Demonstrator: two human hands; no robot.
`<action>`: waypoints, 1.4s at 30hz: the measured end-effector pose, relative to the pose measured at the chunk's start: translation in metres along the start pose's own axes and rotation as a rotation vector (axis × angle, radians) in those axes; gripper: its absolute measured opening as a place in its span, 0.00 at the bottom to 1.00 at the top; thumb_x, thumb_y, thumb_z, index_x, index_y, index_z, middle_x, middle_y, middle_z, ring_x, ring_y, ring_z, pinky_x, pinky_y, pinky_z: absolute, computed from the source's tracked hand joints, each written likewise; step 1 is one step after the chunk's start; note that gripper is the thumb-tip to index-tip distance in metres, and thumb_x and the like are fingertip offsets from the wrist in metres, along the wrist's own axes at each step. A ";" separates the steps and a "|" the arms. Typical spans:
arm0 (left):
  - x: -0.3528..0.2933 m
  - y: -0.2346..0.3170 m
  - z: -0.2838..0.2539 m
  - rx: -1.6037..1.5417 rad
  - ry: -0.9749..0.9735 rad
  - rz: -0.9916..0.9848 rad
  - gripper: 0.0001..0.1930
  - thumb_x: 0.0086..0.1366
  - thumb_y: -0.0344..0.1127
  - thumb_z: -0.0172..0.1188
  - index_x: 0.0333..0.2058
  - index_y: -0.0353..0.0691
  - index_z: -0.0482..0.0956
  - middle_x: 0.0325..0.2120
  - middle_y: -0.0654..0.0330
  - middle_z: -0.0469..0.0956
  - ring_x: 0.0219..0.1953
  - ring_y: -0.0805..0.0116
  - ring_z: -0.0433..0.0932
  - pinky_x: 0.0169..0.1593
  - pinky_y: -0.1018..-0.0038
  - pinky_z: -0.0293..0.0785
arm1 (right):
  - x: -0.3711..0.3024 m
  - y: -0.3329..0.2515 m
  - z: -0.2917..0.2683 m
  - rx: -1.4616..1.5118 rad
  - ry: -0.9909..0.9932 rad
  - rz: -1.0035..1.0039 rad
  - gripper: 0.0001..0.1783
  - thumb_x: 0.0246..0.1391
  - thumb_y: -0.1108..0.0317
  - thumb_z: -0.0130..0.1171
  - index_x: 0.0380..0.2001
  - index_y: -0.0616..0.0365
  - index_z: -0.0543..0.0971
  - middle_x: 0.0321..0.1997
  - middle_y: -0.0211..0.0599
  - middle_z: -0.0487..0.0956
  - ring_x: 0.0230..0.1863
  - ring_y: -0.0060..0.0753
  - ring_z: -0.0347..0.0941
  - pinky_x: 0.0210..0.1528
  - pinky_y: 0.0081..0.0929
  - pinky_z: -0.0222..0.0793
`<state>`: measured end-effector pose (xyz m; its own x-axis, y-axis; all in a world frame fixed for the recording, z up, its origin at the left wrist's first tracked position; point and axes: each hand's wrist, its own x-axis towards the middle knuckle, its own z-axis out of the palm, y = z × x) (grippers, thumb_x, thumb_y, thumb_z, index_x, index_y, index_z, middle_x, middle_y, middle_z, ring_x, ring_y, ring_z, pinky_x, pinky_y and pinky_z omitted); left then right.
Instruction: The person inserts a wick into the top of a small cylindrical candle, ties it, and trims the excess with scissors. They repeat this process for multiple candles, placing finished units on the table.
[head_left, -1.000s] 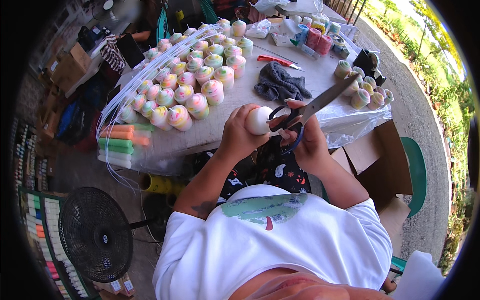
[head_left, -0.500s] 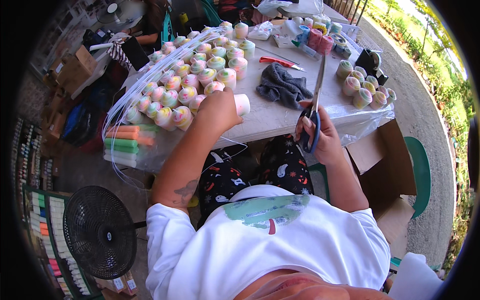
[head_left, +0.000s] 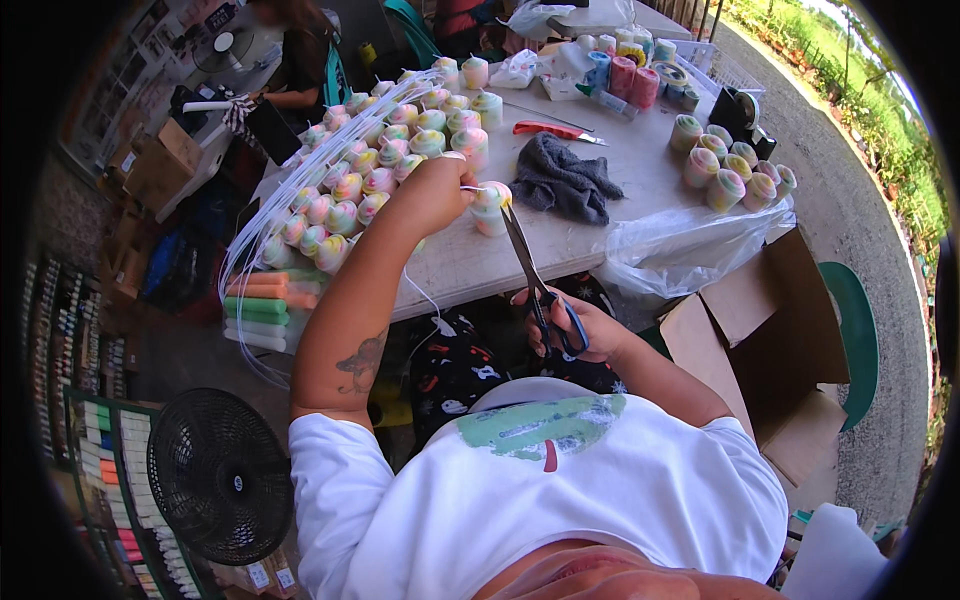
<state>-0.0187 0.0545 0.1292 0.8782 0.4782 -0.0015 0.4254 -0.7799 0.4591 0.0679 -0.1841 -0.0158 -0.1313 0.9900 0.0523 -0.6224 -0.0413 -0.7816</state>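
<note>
A pastel swirl-topped candle (head_left: pixel 490 210) stands near the table's front edge. My left hand (head_left: pixel 440 190) is closed in a pinch on a thin white wick (head_left: pixel 470 188) at the candle's left side. In my right hand (head_left: pixel 580 328) are dark-handled scissors (head_left: pixel 520 245), their blades pointing up and their tips at the candle's right upper edge. How far the blades are parted is hard to see. Many similar candles (head_left: pixel 430 143) crowd the table beyond my left hand, partly hidden by it. A bundle of long white wicks (head_left: pixel 290 190) lies across them.
A grey cloth (head_left: pixel 565 178) and a red-handled cutter (head_left: pixel 550 130) lie right of the candles. More candles (head_left: pixel 725 188) stand at the table's right, near clear plastic (head_left: pixel 660 250). An open cardboard box (head_left: pixel 780 340) is right of me; a black fan (head_left: pixel 220 475) is at left.
My left hand has let go of the candle, now upright on the table, and pinches its wick. The scissors have come down and left, from upright beside the cloth to the candle.
</note>
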 end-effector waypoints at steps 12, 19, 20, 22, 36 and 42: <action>-0.003 0.010 -0.003 -0.011 0.150 0.095 0.07 0.59 0.32 0.61 0.33 0.35 0.80 0.23 0.54 0.80 0.26 0.66 0.79 0.34 0.69 0.73 | 0.051 -0.026 0.008 -0.027 0.074 -0.018 0.40 0.55 0.27 0.39 0.52 0.52 0.66 0.27 0.27 0.66 0.29 0.25 0.62 0.36 0.24 0.57; -0.004 0.008 -0.001 0.023 0.228 0.112 0.07 0.60 0.32 0.61 0.33 0.34 0.80 0.24 0.54 0.80 0.27 0.68 0.79 0.34 0.72 0.74 | 0.053 -0.047 0.006 -0.218 0.343 -0.036 0.33 0.59 0.36 0.46 0.46 0.58 0.73 0.18 0.26 0.68 0.16 0.21 0.62 0.21 0.18 0.58; -0.007 0.008 -0.003 0.006 0.243 0.081 0.07 0.60 0.32 0.61 0.32 0.34 0.79 0.24 0.55 0.80 0.28 0.69 0.79 0.34 0.72 0.74 | 0.049 -0.057 0.008 -0.273 0.408 -0.080 0.34 0.59 0.36 0.47 0.45 0.60 0.73 0.16 0.25 0.68 0.14 0.20 0.61 0.18 0.17 0.57; -0.019 0.003 -0.011 -0.059 0.271 0.062 0.06 0.60 0.31 0.61 0.32 0.34 0.79 0.25 0.57 0.80 0.28 0.72 0.79 0.33 0.74 0.74 | 0.041 -0.090 -0.003 -0.512 0.554 -0.126 0.25 0.56 0.47 0.61 0.43 0.60 0.77 0.17 0.27 0.70 0.17 0.17 0.66 0.21 0.17 0.65; -0.087 -0.004 0.063 -1.394 0.231 0.016 0.06 0.69 0.35 0.54 0.35 0.39 0.72 0.21 0.66 0.73 0.21 0.82 0.68 0.25 0.85 0.65 | 0.049 -0.088 0.008 -0.944 0.607 -0.331 0.19 0.55 0.63 0.64 0.49 0.57 0.79 0.42 0.31 0.81 0.33 0.16 0.70 0.36 0.19 0.68; -0.089 0.003 0.100 -1.433 0.057 0.038 0.08 0.69 0.37 0.54 0.36 0.39 0.73 0.21 0.65 0.74 0.21 0.81 0.71 0.24 0.84 0.66 | 0.055 -0.038 0.028 -0.460 0.412 -0.437 0.14 0.58 0.65 0.61 0.44 0.60 0.79 0.37 0.28 0.80 0.34 0.14 0.70 0.38 0.16 0.66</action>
<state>-0.0740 -0.0306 0.0421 0.8595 0.5087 0.0496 -0.2102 0.2635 0.9415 0.0630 -0.1315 0.0345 0.4085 0.8776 0.2508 -0.1549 0.3375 -0.9285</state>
